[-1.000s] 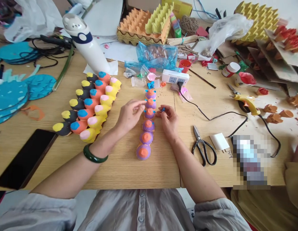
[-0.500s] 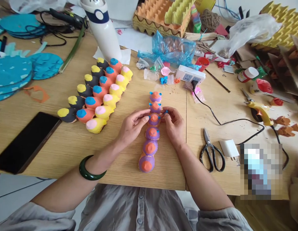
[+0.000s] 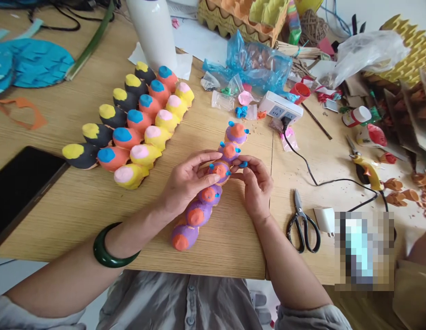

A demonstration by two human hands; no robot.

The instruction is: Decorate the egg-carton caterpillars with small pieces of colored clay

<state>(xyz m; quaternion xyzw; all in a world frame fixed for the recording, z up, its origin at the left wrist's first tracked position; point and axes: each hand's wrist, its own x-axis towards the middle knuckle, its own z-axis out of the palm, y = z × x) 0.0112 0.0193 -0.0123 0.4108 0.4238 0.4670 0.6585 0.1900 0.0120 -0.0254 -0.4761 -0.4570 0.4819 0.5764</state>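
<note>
A strip of egg-carton cups [image 3: 199, 213], purple with orange tops, lies slantwise on the table between my hands. Small blue clay bits stick out from the sides of its far cups; the two nearest cups show only purple and orange. My left hand [image 3: 185, 181] grips the strip around the third cup from the far end, thumb on the near side and fingers behind. On the strip's other side, my right hand [image 3: 257, 188] pinches a small blue clay piece [image 3: 243, 164] between thumb and fingers, close to that same cup.
Painted egg-carton rows [image 3: 127, 137] in black, coral and yellow stand left, near a black phone [image 3: 27, 192]. A white power strip [image 3: 281, 108] with a cable, scissors [image 3: 302, 224], a charger [image 3: 324, 220] and yellow-handled pliers [image 3: 367, 172] lie right. A white bottle [image 3: 153, 36] stands behind.
The strip has turned from nearly straight to slanted, its near end swinging left and its far end right. My left hand has gone along with it; the right still holds blue clay.
</note>
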